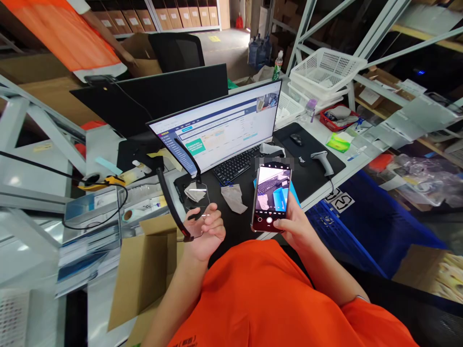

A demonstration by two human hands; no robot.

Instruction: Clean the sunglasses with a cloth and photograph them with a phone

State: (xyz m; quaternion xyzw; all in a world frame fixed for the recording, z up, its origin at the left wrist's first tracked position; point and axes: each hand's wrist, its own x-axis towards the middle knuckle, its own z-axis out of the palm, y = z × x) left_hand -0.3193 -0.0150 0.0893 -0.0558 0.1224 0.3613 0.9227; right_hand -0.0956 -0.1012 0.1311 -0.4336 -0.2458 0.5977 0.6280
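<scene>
Lower centre: left hand (205,233), fingers curled together on black-framed eyeglasses (196,193). Right of it: right hand (295,224), fingers clamped around a smartphone (271,196) (camera screen lit), held above a black desk mat (238,231), below the keyboard (235,165).

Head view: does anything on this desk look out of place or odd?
A crumpled beige sheet lies loose on the black desk mat beside the keyboard, looking like stray wrapping, and a pixelated blur patch masks the spot just above the smartphone in the right hand.
</scene>
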